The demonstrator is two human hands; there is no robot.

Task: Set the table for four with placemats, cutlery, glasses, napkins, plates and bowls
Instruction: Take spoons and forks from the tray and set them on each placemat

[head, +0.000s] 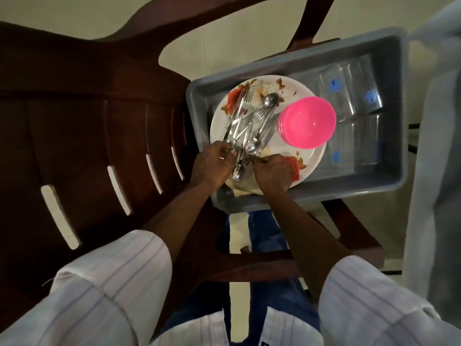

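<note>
A grey plastic tub (pixel 389 136) sits on a dark chair seat. Inside it lies a white flowered plate (pixel 291 83) with a heap of steel cutlery (pixel 252 121) and a stack of pink bowls (pixel 308 122) on top. Clear glasses (pixel 349 88) lie on their sides at the tub's right end. A pale cloth (pixel 245 189) peeks out under the plate's near edge. My left hand (pixel 212 166) pinches the near ends of several cutlery pieces. My right hand (pixel 272 173) is curled over the plate's near edge beside the cutlery; what it holds is hidden.
A dark brown chair back with slots (pixel 87 146) stands at the left. The tub rests on a second dark chair (pixel 344 221). A pale cloth or curtain (pixel 434 171) hangs at the right. Light floor (pixel 224 28) shows beyond.
</note>
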